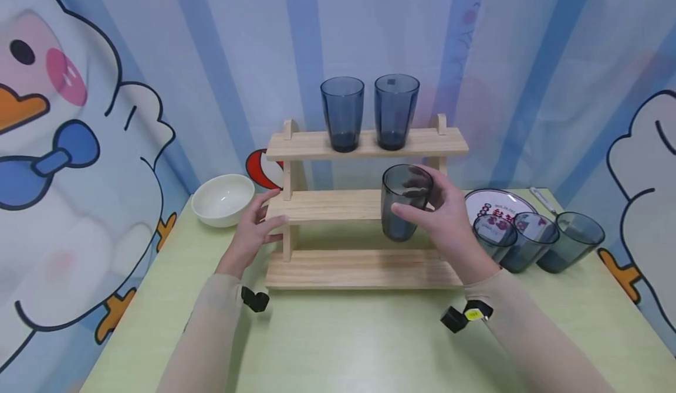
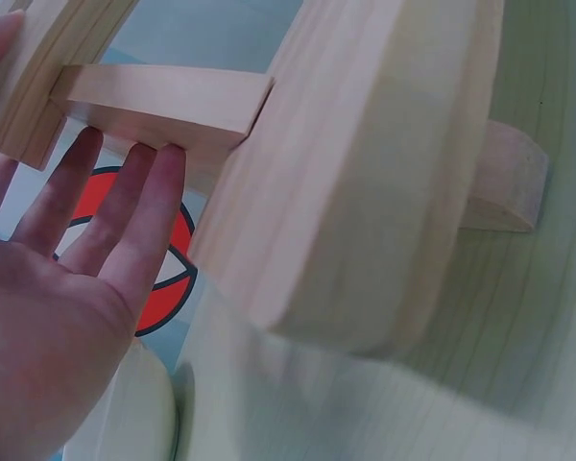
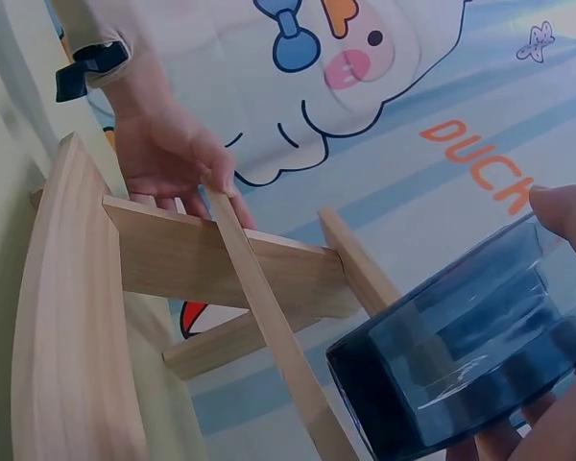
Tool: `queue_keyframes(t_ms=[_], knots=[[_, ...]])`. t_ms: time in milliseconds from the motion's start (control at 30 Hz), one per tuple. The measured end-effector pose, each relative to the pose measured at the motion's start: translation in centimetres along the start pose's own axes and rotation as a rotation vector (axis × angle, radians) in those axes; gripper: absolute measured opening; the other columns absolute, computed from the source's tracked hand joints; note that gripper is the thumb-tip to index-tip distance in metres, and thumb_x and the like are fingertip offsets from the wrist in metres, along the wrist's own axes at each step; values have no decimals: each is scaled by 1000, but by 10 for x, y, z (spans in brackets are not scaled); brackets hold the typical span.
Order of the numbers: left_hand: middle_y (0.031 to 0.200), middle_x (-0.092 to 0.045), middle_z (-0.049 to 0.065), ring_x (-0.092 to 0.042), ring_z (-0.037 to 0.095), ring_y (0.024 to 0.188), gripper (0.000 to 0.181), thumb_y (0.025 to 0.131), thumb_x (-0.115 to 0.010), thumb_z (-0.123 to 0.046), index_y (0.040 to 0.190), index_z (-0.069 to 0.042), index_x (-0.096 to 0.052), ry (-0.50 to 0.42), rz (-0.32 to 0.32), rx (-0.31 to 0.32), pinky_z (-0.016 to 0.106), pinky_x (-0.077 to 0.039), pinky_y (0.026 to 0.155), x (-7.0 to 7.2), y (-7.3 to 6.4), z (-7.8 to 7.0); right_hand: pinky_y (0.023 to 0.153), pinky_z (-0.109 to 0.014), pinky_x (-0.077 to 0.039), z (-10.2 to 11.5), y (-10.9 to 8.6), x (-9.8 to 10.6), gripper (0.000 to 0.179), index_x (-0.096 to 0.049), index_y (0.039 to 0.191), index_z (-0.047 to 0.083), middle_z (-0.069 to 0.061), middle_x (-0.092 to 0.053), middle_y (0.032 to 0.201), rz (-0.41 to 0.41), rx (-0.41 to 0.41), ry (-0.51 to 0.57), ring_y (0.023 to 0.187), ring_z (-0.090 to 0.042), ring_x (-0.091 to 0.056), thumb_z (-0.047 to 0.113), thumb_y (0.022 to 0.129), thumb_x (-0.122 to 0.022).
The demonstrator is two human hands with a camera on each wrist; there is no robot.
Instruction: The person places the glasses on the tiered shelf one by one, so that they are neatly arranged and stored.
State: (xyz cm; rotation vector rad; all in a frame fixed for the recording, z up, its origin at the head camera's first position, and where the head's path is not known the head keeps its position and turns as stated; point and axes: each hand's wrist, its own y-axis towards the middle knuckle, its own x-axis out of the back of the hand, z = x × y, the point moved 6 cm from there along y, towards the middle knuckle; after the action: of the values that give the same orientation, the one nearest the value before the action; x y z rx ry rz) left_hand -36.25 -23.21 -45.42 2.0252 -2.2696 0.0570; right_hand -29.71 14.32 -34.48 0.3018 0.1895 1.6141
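Observation:
A dark blue-grey drinking glass (image 1: pixel 399 205) is upright in my right hand (image 1: pixel 449 220), fingers and thumb wrapped round it. It is in front of the middle tier of a wooden shelf rack (image 1: pixel 338 205). In the right wrist view the glass (image 3: pixel 461 346) appears near the rack's boards. My left hand (image 1: pixel 250 234) holds the rack's left end, thumb on the middle board's edge. The left wrist view shows its fingertips against the upright (image 2: pixel 163 101). Two matching glasses, one left (image 1: pixel 342 114) and one right (image 1: pixel 396 111), stand on the top board.
Three more glasses (image 1: pixel 533 241) stand at the rack's right, before a white plate (image 1: pixel 486 199) with red print. A utensil with a white handle (image 1: pixel 543 199) lies behind them. On the left sits a white bowl (image 1: pixel 223 200). A duck-print curtain (image 1: pixel 227 47) hangs behind the green table (image 1: pixel 338 340).

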Motion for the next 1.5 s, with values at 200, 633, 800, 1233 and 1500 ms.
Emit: queue_keyframes(t_ms=[200,633,800,1233,1500], knots=[[154,-50,16,-55,40,133,67,100,-72,-17,160,-29,-42,6,1,5,59,-59,94,0,0,1,98,-31,-53,-2,15,-13,69,-57,148,21,-4,-64,132,-9,-23,8,123,-21,-61,15,87,-87],[154,-50,16,-55,41,133,66,100,-72,-15,159,-30,-44,8,5,-5,59,-59,94,-2,-1,-2,95,-44,-58,-4,39,-55,74,-56,150,25,-6,-61,133,57,-10,62,120,-26,-61,16,85,-89],[153,-51,16,-55,41,133,66,100,-72,-14,158,-30,-45,10,0,-3,59,-59,94,-2,-2,-3,92,-46,-59,-7,47,-66,77,-55,153,20,-7,-61,133,58,-16,62,116,-28,-61,14,84,-90],[155,-48,18,-55,41,132,69,101,-71,-15,162,-26,-39,22,4,10,59,-58,96,-1,0,-2,94,-47,-56,-10,61,-81,75,-54,151,25,-8,-61,137,78,-14,0,117,-30,-60,21,85,-89],[155,-48,17,-55,40,133,68,101,-71,-16,161,-27,-40,23,2,12,58,-58,97,-1,0,-1,97,-49,-54,-15,66,-85,78,-50,153,29,-8,-57,141,87,-28,-20,121,-30,-57,28,85,-90]])
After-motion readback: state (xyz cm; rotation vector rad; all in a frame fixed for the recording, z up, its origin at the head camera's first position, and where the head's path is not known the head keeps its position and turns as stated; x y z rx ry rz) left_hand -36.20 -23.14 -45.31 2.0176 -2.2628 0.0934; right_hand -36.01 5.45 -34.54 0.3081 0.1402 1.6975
